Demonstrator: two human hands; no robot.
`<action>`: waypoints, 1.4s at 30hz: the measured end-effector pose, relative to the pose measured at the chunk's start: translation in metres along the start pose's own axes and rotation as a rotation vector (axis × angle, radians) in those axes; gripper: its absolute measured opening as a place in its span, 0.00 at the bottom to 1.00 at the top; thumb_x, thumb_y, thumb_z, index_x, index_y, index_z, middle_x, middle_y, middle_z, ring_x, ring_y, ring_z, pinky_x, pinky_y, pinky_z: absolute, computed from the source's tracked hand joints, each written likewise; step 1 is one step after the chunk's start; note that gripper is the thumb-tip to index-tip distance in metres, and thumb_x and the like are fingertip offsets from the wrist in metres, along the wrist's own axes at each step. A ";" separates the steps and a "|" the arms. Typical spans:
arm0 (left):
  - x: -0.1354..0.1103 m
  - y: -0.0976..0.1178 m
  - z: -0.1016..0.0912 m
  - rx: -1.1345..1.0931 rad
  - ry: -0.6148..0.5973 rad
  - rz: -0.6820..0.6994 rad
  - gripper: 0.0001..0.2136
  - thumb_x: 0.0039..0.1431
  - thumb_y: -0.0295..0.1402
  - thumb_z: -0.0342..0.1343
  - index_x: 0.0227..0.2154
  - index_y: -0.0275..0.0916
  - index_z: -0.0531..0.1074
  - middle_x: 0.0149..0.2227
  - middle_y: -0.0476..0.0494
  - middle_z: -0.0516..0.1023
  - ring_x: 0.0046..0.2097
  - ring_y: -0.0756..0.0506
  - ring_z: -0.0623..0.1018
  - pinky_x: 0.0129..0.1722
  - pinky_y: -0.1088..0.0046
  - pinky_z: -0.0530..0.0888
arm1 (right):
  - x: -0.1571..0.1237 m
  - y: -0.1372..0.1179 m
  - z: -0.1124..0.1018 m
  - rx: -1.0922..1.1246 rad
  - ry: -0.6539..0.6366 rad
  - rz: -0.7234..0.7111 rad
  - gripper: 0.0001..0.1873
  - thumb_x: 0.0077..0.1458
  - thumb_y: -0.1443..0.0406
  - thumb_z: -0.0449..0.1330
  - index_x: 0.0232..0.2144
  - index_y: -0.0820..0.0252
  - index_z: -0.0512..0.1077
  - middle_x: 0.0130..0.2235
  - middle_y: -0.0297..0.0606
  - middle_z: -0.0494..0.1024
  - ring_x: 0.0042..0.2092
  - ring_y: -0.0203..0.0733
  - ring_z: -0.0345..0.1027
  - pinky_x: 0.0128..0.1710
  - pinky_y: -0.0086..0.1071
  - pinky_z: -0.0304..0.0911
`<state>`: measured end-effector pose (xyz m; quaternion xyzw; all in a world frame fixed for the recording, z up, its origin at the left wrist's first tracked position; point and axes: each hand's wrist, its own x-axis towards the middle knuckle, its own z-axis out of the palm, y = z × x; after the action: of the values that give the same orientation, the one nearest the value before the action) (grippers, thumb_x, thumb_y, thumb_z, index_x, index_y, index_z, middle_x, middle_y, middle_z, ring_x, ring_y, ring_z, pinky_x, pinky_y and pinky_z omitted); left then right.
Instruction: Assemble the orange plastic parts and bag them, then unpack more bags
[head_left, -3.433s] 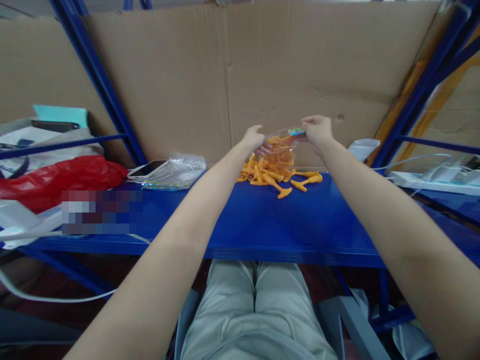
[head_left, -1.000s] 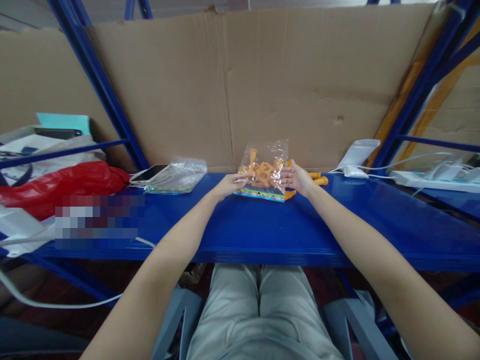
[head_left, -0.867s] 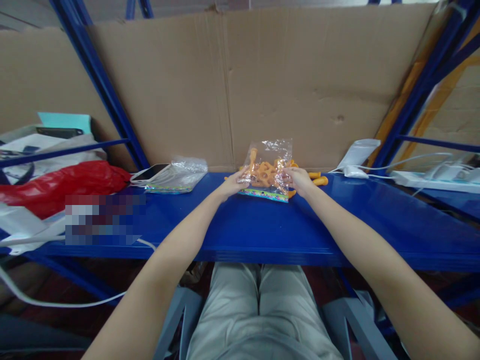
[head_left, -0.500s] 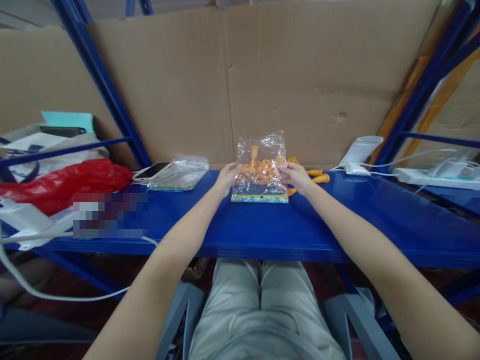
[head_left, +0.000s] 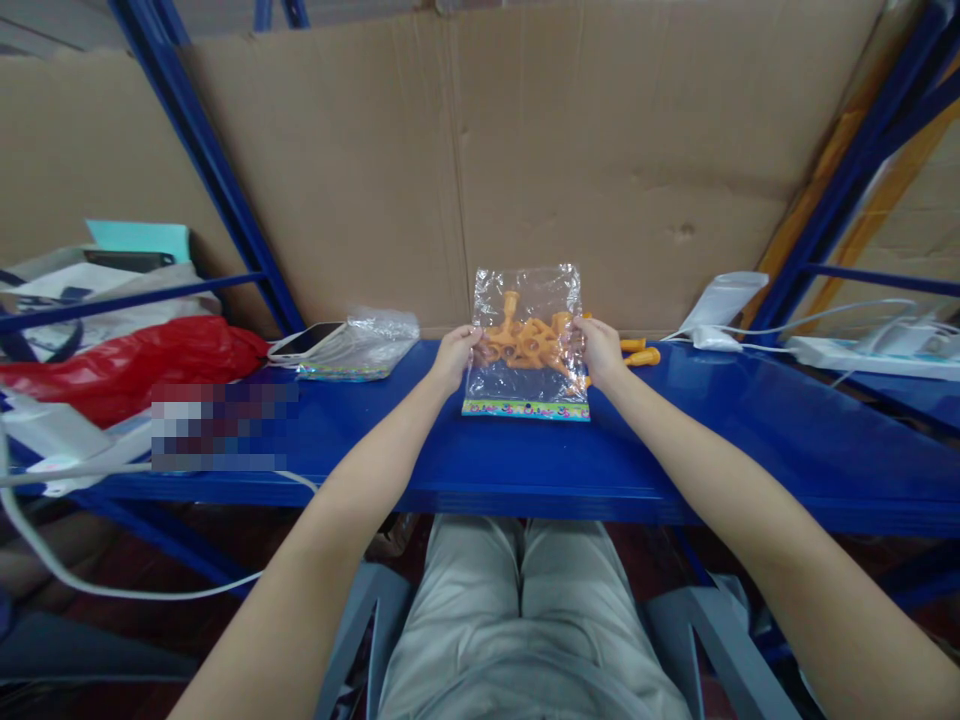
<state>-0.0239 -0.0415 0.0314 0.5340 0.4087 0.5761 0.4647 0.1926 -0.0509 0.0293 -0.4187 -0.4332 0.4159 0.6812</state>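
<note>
A clear plastic bag [head_left: 526,380] with a colourful printed strip along its lower edge hangs a little above the blue shelf [head_left: 525,460]. Several orange plastic parts [head_left: 525,340] are bunched in its upper half. My left hand [head_left: 452,358] pinches the bag's left edge and my right hand [head_left: 600,347] pinches its right edge, both closed on it. A few loose orange parts [head_left: 636,353] lie on the shelf behind my right hand.
A phone [head_left: 306,340] and a stack of empty clear bags [head_left: 360,345] lie to the left. Further left sits a red bag [head_left: 142,355]. White cables and a power strip [head_left: 862,352] are on the right. Cardboard [head_left: 480,160] backs the shelf.
The bag came down from a raised position over the loose orange parts, was turned strip-edge downward, then pulled toward me and spread flat between both hands.
</note>
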 end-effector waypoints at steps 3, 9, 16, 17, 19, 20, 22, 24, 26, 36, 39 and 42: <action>0.000 0.000 -0.001 0.020 -0.089 -0.027 0.10 0.57 0.30 0.56 0.22 0.37 0.67 0.18 0.51 0.72 0.16 0.53 0.70 0.19 0.78 0.69 | 0.000 -0.001 -0.002 0.017 -0.017 -0.024 0.05 0.48 0.63 0.62 0.25 0.57 0.69 0.23 0.28 0.72 0.20 0.32 0.59 0.21 0.29 0.59; -0.002 -0.003 0.002 0.099 -0.078 -0.055 0.12 0.61 0.38 0.56 0.25 0.36 0.70 0.17 0.51 0.72 0.16 0.53 0.69 0.18 0.78 0.67 | 0.000 -0.002 -0.005 -0.033 -0.028 -0.052 0.10 0.51 0.60 0.61 0.23 0.57 0.68 0.21 0.29 0.71 0.18 0.31 0.58 0.20 0.28 0.55; 0.003 -0.002 -0.002 0.147 0.087 0.103 0.11 0.61 0.34 0.56 0.24 0.38 0.66 0.14 0.56 0.66 0.15 0.54 0.65 0.18 0.81 0.61 | 0.001 0.002 -0.002 -0.026 -0.085 -0.014 0.16 0.53 0.53 0.59 0.23 0.58 0.70 0.19 0.31 0.70 0.19 0.33 0.60 0.19 0.27 0.55; 0.004 -0.002 -0.002 0.151 0.095 0.120 0.11 0.61 0.33 0.55 0.24 0.38 0.65 0.13 0.56 0.65 0.14 0.54 0.65 0.17 0.81 0.60 | 0.000 0.003 -0.001 -0.026 -0.078 -0.019 0.17 0.53 0.53 0.60 0.23 0.58 0.70 0.19 0.30 0.69 0.19 0.33 0.60 0.19 0.27 0.54; 0.003 -0.002 -0.001 0.161 0.099 0.148 0.11 0.62 0.31 0.53 0.24 0.39 0.64 0.13 0.57 0.64 0.14 0.55 0.63 0.18 0.81 0.60 | -0.001 0.002 0.001 -0.030 -0.059 -0.035 0.17 0.53 0.52 0.60 0.23 0.58 0.70 0.18 0.29 0.67 0.19 0.33 0.59 0.19 0.27 0.55; 0.003 -0.002 -0.001 0.171 0.095 0.155 0.10 0.63 0.31 0.52 0.25 0.39 0.64 0.13 0.57 0.64 0.14 0.55 0.63 0.18 0.81 0.60 | -0.001 0.002 0.001 -0.039 -0.049 -0.047 0.17 0.53 0.51 0.60 0.23 0.58 0.70 0.17 0.28 0.66 0.18 0.32 0.59 0.19 0.27 0.55; 0.003 -0.003 -0.002 0.213 0.078 0.167 0.07 0.64 0.31 0.50 0.29 0.39 0.66 0.15 0.56 0.66 0.16 0.54 0.66 0.20 0.81 0.63 | 0.000 0.002 0.000 -0.069 -0.027 -0.076 0.18 0.53 0.50 0.61 0.24 0.57 0.71 0.15 0.27 0.63 0.17 0.31 0.55 0.18 0.27 0.53; 0.004 -0.004 -0.003 0.288 0.064 0.236 0.03 0.63 0.33 0.52 0.36 0.40 0.67 0.22 0.53 0.72 0.22 0.52 0.72 0.26 0.79 0.69 | 0.003 0.002 -0.003 -0.096 0.007 -0.109 0.19 0.53 0.47 0.60 0.25 0.56 0.71 0.14 0.26 0.60 0.16 0.30 0.52 0.17 0.27 0.50; 0.003 -0.004 -0.004 0.403 0.052 0.397 0.12 0.60 0.35 0.56 0.45 0.40 0.66 0.36 0.45 0.78 0.35 0.48 0.79 0.38 0.73 0.74 | 0.008 0.002 -0.007 -0.094 0.051 -0.151 0.21 0.52 0.45 0.60 0.27 0.56 0.72 0.14 0.25 0.58 0.16 0.30 0.50 0.18 0.27 0.50; -0.031 0.002 0.018 0.944 -0.400 1.034 0.39 0.56 0.56 0.55 0.65 0.44 0.54 0.68 0.34 0.56 0.68 0.34 0.55 0.66 0.46 0.47 | 0.021 -0.007 -0.018 -0.004 0.248 -0.190 0.18 0.60 0.51 0.52 0.28 0.57 0.70 0.15 0.25 0.60 0.16 0.32 0.53 0.17 0.27 0.51; -0.034 -0.002 0.024 1.060 -0.507 1.083 0.40 0.56 0.53 0.57 0.67 0.44 0.52 0.68 0.35 0.56 0.69 0.34 0.54 0.67 0.46 0.44 | 0.025 -0.006 -0.021 0.033 0.261 -0.196 0.17 0.61 0.52 0.51 0.29 0.57 0.69 0.14 0.24 0.58 0.15 0.31 0.51 0.16 0.27 0.49; -0.032 -0.008 0.025 1.175 -0.537 1.116 0.35 0.61 0.44 0.55 0.68 0.45 0.50 0.69 0.36 0.55 0.70 0.36 0.52 0.67 0.47 0.41 | 0.032 -0.001 -0.024 0.057 0.242 -0.220 0.18 0.57 0.49 0.54 0.28 0.56 0.67 0.16 0.24 0.58 0.16 0.32 0.53 0.17 0.28 0.51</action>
<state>0.0021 -0.0711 0.0190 0.9299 0.1943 0.2692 -0.1583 0.2238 -0.0269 0.0318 -0.3961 -0.3792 0.2975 0.7815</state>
